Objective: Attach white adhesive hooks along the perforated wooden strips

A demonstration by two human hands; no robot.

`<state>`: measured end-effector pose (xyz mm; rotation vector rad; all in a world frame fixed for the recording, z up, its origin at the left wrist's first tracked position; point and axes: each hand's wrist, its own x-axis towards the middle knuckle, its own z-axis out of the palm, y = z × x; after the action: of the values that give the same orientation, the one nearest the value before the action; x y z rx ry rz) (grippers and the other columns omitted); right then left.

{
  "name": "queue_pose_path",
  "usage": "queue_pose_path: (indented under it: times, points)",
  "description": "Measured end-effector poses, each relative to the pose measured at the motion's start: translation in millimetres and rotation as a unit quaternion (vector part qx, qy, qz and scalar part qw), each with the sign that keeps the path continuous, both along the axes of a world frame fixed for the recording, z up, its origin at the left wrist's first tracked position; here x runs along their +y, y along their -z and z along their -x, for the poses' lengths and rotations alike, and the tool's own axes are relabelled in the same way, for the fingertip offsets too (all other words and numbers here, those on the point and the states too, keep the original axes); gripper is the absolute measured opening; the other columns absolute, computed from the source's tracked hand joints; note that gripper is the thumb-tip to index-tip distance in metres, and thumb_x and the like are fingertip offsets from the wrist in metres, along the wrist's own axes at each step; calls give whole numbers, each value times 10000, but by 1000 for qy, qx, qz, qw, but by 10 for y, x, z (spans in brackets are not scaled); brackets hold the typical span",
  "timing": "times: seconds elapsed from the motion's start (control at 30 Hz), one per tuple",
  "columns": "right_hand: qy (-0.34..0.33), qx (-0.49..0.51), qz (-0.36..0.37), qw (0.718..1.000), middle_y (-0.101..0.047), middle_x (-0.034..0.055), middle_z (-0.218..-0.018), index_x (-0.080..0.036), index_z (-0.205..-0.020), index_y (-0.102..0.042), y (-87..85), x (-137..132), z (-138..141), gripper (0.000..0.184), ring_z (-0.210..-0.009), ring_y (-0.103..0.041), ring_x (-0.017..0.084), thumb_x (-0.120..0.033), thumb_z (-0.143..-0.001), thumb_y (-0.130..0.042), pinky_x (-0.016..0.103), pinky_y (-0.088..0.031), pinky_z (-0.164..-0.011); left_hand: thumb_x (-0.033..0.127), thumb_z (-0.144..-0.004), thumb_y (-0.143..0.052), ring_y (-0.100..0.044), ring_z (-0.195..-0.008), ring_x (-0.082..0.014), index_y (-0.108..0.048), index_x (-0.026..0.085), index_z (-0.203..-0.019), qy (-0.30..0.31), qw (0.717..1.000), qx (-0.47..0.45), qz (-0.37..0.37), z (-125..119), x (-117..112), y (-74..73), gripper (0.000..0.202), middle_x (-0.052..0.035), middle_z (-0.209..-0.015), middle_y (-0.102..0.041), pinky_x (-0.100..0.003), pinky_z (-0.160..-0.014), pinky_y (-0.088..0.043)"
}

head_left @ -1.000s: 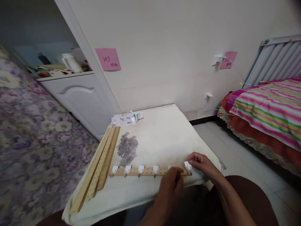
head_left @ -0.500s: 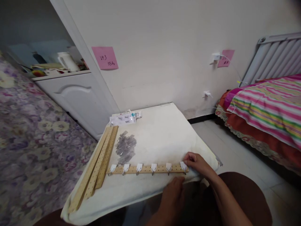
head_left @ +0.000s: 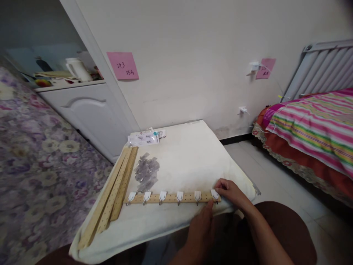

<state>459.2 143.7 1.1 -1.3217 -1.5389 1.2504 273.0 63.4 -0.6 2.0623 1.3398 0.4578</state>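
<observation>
A narrow light wooden strip (head_left: 171, 198) with rows of small holes lies across the near part of the cloth-covered table. Several white hooks with metal loops, among them one white hook (head_left: 180, 197) near the middle, are spaced along it. At the strip's right end, my right hand (head_left: 228, 189) has its thumb and fingers closed on the edge of the last hook (head_left: 214, 194). My left hand (head_left: 202, 224) reaches in from the front, its extended index fingertip touching the strip just left of that hook. Its other fingers are partly in shadow.
Several perforated wooden strips (head_left: 117, 187) lie along the table's left side. A pile of grey translucent pieces (head_left: 147, 173) sits beside them, with packaged items (head_left: 145, 138) behind. A wall borders the far table edge (head_left: 193, 121). A bed (head_left: 309, 121) stands at right.
My left hand has moved up and forward, from just in front of the strip onto its edge by the last hook. My right hand stays at that hook.
</observation>
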Motion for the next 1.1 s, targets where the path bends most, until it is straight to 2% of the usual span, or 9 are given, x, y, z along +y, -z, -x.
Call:
queue_pose_path:
  times: [0.27,0.5,0.73,0.97,1.1]
  points:
    - [8,8,5,1000,-516,-33,-620,-162,-678,-561,6,2,18,66,-582,-463,107,-225,-694,-557,230,-349,-555,115,-802,-376,-508,-1215,-226,-323,161,-1405,12,1000,18,10,1,63,122,608,-91,-1392,-476,-377,-1031,-411]
    - [16,43,44,998,-517,-48,-581,-173,-666,-542,53,13,40,49,-506,-476,96,-221,-673,-553,226,-367,-504,146,-824,-364,-473,-1254,-219,-280,175,-1426,18,997,69,29,-18,91,76,608,-70,-1440,-414,-364,-1051,-388]
    - [7,51,50,997,-530,-47,-568,-183,-641,-527,36,15,27,53,-500,-497,97,-209,-659,-570,224,-389,-501,131,-827,-366,-491,-1236,-222,-266,176,-1432,9,993,110,46,-63,109,-29,614,-74,-1424,-438,-367,-1038,-394]
    - [3,36,48,998,-537,-42,-577,-187,-650,-527,23,10,19,77,-512,-512,104,-240,-672,-578,226,-404,-508,148,-835,-393,-497,-1228,-216,-243,167,-1438,19,993,111,25,-59,112,-10,622,-84,-1418,-446,-345,-1035,-391]
    - [1,34,40,999,-537,-42,-576,-183,-653,-533,35,15,21,79,-512,-510,105,-246,-671,-576,230,-404,-512,152,-839,-380,-516,-1205,-243,-228,180,-1443,24,992,118,29,-62,133,-16,623,-93,-1412,-452,-385,-1004,-421]
